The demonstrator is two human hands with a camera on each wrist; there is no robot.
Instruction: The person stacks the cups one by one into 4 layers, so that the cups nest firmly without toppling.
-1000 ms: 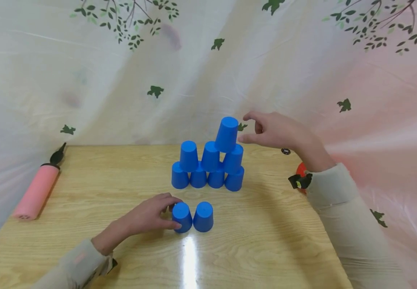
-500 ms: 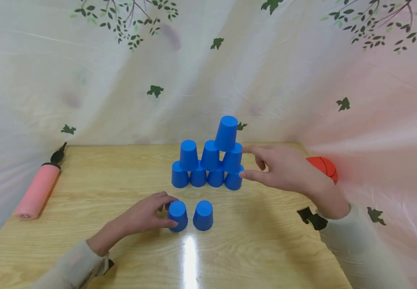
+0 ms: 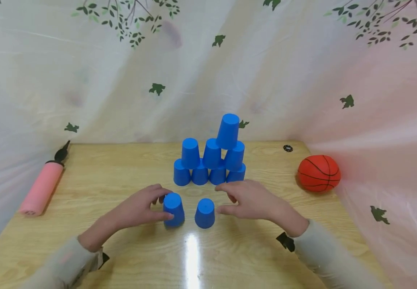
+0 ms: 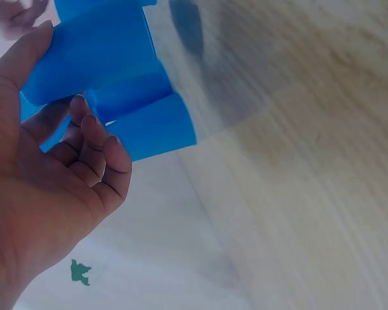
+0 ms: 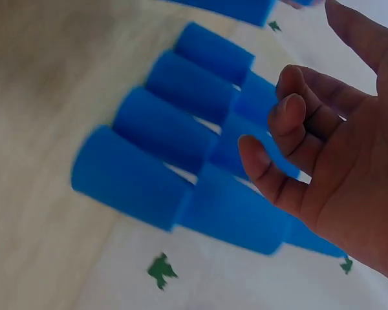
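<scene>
In the head view my left hand (image 3: 136,208) grips an upside-down blue cup (image 3: 174,209) between thumb and fingers, and the cup leans slightly. The left wrist view shows the thumb along the side of this held cup (image 4: 94,51). A second upside-down cup (image 3: 205,213) stands on the table just to its right. My right hand (image 3: 253,200) is beside that second cup, thumb and forefinger spread and holding nothing. Behind both hands rises a stack of upside-down blue cups (image 3: 212,154): a bottom row, three above it, and one on top at the right.
A pink hand pump (image 3: 42,188) with a black nozzle lies at the left of the wooden table (image 3: 121,168). On the right sit a small orange-red basketball (image 3: 318,173) and a black chip (image 3: 288,148). A leaf-patterned curtain (image 3: 121,100) hangs behind.
My right hand has come down from beside the top cup to the second front cup. My left hand has drawn its cup a little left, widening the gap between the two.
</scene>
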